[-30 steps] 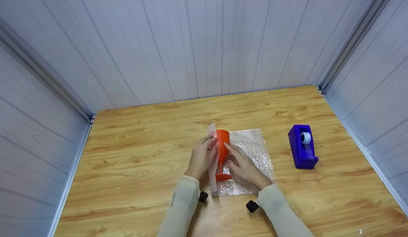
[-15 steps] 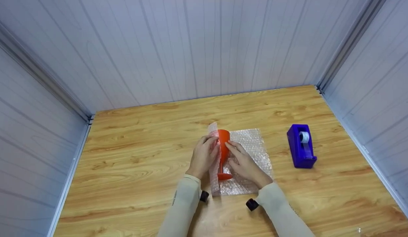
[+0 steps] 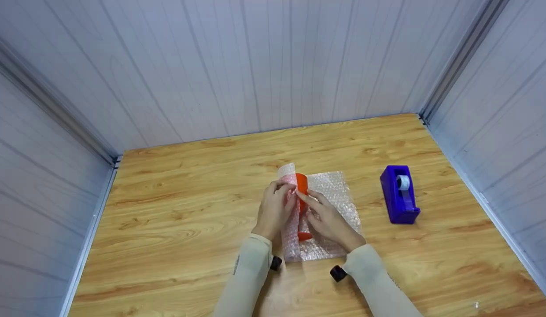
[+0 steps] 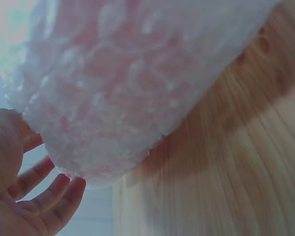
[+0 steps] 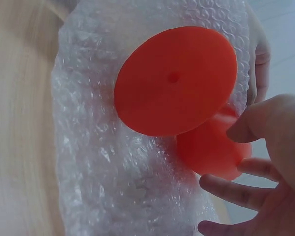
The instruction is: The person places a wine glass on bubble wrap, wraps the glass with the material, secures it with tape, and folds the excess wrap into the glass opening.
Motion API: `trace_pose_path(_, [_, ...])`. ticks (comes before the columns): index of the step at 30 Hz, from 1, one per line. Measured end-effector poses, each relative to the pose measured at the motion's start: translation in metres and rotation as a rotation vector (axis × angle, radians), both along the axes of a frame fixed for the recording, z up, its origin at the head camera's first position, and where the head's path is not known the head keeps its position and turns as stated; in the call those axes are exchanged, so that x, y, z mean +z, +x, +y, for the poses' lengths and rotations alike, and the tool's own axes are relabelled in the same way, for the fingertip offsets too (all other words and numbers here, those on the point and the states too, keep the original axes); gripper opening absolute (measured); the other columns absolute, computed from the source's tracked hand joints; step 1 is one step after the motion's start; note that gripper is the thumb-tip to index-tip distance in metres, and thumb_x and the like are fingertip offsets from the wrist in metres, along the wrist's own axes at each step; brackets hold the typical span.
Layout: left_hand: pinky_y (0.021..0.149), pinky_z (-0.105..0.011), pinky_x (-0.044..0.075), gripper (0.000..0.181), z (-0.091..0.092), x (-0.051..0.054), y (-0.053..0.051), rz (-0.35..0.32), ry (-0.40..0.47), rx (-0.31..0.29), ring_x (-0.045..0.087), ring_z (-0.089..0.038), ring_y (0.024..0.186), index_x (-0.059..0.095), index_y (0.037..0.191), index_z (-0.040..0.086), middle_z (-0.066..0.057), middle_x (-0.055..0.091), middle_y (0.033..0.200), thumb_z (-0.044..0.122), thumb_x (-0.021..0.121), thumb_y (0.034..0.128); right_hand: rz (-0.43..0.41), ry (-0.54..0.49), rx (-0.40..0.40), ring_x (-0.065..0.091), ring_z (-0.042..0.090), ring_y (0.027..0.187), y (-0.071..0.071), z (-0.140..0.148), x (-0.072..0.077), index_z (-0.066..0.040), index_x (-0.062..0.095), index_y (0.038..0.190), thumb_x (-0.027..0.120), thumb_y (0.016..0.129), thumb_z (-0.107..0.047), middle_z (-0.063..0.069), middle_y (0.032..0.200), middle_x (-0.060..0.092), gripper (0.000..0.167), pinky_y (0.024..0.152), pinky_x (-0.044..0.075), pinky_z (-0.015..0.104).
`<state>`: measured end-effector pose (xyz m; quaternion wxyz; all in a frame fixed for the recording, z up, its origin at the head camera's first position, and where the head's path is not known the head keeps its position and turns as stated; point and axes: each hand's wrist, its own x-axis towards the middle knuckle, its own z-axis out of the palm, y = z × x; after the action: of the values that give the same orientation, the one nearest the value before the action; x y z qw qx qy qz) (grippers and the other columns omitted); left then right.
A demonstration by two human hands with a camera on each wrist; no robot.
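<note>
An orange goblet (image 3: 302, 181) lies on its side on a sheet of bubble wrap (image 3: 341, 189), its round foot (image 5: 174, 81) facing the right wrist camera. The wrap's left side is lifted and folded over part of the bowl and stem. My left hand (image 3: 273, 211) holds this folded flap; in the left wrist view its fingers (image 4: 64, 201) curl at the wrap's edge. My right hand (image 3: 330, 220) rests against the bowl from the right, fingers fairly straight, the index fingertip near the flap's edge. The flap hides the goblet's left side.
A blue tape dispenser (image 3: 400, 193) with a roll of clear tape stands to the right on the wooden table (image 3: 180, 211). Pale panel walls (image 3: 255, 66) enclose the table at the back and both sides. A small shiny scrap (image 3: 476, 304) lies near the front right.
My left hand has drawn the bubble wrap flap rightward, so it covers more of the goblet. The right hand stays against the bowl. The view has shifted slightly.
</note>
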<state>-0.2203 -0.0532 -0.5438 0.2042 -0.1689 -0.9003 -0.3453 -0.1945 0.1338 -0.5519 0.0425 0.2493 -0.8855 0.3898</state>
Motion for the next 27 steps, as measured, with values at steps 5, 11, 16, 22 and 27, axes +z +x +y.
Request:
trace_pose_path(5, [0.098,-0.043,0.05,0.021,0.0001,0.003,0.0,-0.007,-0.004,-0.031,0.06,-0.031,0.107,0.075,0.113,0.008,-0.014,0.063,0.118,0.013,0.072,0.0922,0.001,0.018,-0.004,0.053,0.037,0.124,0.0005,0.0019,0.001,-0.018,0.047,0.151,0.06,0.094,-0.003,0.021,0.149,0.043,0.061,0.099,0.049,0.049])
trace_pose_path(11, [0.104,-0.042,0.046,0.029,-0.0041,0.0031,-0.0006,-0.07,0.019,-0.051,0.059,-0.031,0.117,0.07,0.119,0.003,-0.014,0.064,0.123,0.006,0.07,0.0907,-0.026,0.029,-0.021,0.05,0.039,0.129,0.0017,0.0032,0.001,-0.022,0.045,0.152,0.059,0.095,-0.003,0.02,0.152,0.04,0.062,0.101,0.047,0.049])
trace_pose_path(16, [0.103,-0.044,0.046,0.028,-0.0062,0.0032,0.0003,-0.082,-0.001,-0.051,0.058,-0.032,0.118,0.071,0.118,0.006,-0.015,0.062,0.127,0.008,0.071,0.0908,-0.021,0.068,-0.036,0.046,0.039,0.133,0.0021,0.0042,0.0011,-0.023,0.044,0.153,0.058,0.097,-0.006,0.02,0.152,0.041,0.06,0.107,0.042,0.051])
trace_pose_path(22, [0.104,-0.046,0.046,0.027,-0.004,0.0046,0.0012,-0.109,-0.037,-0.046,0.055,-0.036,0.124,0.072,0.12,0.009,-0.017,0.056,0.139,0.014,0.07,0.0934,0.116,0.061,-0.038,0.048,0.041,0.125,-0.0001,0.0034,0.001,-0.012,0.054,0.145,0.06,0.094,-0.003,0.02,0.145,0.049,0.052,0.105,0.042,0.054])
trace_pose_path(27, [0.103,-0.043,0.047,0.027,-0.0009,0.0053,0.0007,-0.121,-0.067,-0.058,0.057,-0.033,0.122,0.071,0.122,0.01,-0.015,0.055,0.141,0.018,0.068,0.0962,0.197,0.034,-0.028,0.049,0.039,0.123,-0.0026,0.0024,0.0017,-0.003,0.058,0.139,0.059,0.094,-0.001,0.018,0.143,0.052,0.045,0.104,0.042,0.052])
